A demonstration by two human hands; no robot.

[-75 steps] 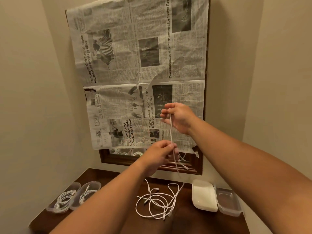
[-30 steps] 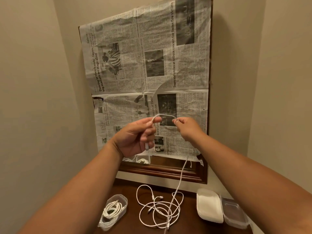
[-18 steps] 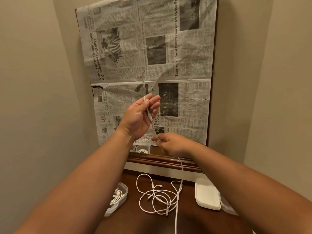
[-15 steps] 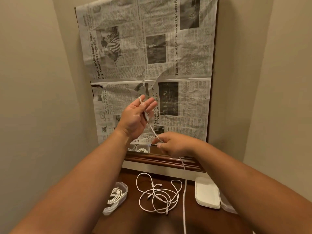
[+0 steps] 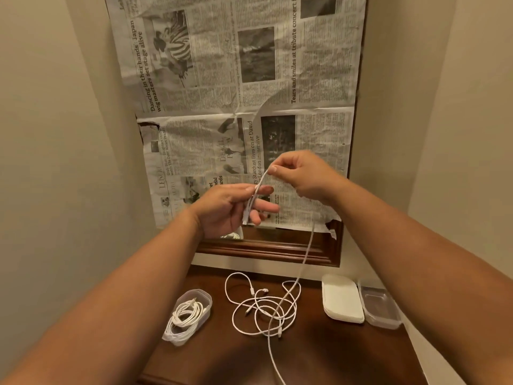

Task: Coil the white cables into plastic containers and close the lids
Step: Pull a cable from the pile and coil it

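Observation:
Both hands are raised in front of the newspaper-covered mirror. My left hand (image 5: 231,208) pinches a folded end of a white cable (image 5: 306,252) between thumb and fingers. My right hand (image 5: 301,173) pinches the same cable a little higher and to the right, forming a short loop between the hands. From there the cable hangs down past the table's front edge. A loose pile of white cables (image 5: 263,308) lies on the dark wooden table (image 5: 333,354). An open clear container (image 5: 188,315) at the left holds coiled cable. An empty clear container (image 5: 379,307) stands at the right.
A white lid (image 5: 342,300) lies beside the empty container. Newspaper (image 5: 236,107) covers the wood-framed mirror (image 5: 266,248) on the back wall. Beige walls close in on the left and right of the narrow table.
My left hand has dropped lower and my right hand has risen above it, laying another loop of cable into my left hand. The view has tilted down toward the table.

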